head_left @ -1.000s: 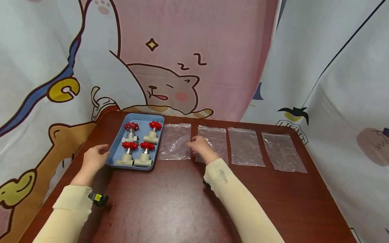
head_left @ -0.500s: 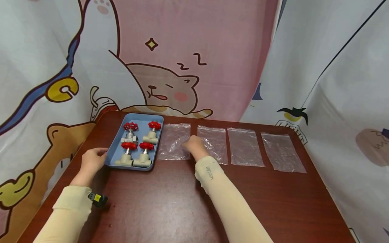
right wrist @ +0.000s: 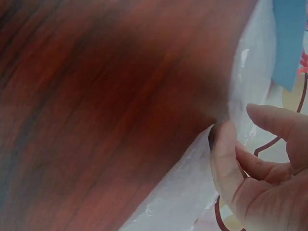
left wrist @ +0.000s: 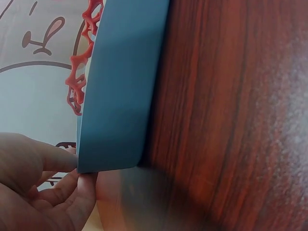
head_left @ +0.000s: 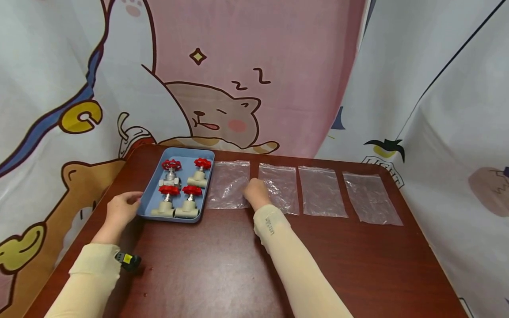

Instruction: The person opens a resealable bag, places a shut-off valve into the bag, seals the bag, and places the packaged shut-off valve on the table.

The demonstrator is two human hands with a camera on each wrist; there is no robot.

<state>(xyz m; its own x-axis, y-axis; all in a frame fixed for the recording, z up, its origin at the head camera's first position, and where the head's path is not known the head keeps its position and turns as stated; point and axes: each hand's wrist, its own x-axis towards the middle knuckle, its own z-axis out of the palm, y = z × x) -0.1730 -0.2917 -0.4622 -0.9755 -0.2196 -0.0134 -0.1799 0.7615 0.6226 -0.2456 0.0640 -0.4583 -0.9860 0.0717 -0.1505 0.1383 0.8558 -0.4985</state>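
My left hand (head_left: 120, 211) pinches the near left edge of a blue tray (head_left: 183, 153); in the left wrist view its thumb (left wrist: 57, 158) lies on the rim and fingers curl beneath the corner. Several valves with red handwheels lie in the tray: a metal-bodied valve (head_left: 170, 180) and beige plastic ones, such as the near right valve (head_left: 188, 209). My right hand (head_left: 256, 193) rests where a clear zip bag (head_left: 226, 187) beside the tray meets the gap to a second zip bag (head_left: 280, 187). Its fingertips (right wrist: 222, 137) are bent at the bag edges, the thumb apart from them.
Two more clear zip bags, a third bag (head_left: 323, 192) and a fourth bag (head_left: 373, 198), lie flat to the right in the same row. The brown table (head_left: 214, 265) backs onto a cartoon-printed curtain (head_left: 302, 66).
My left hand has drawn in and taken hold of the tray's edge. My right hand has shifted left to the gap beside the first bag, its fingers now more bent. Tray and bags have stayed put.
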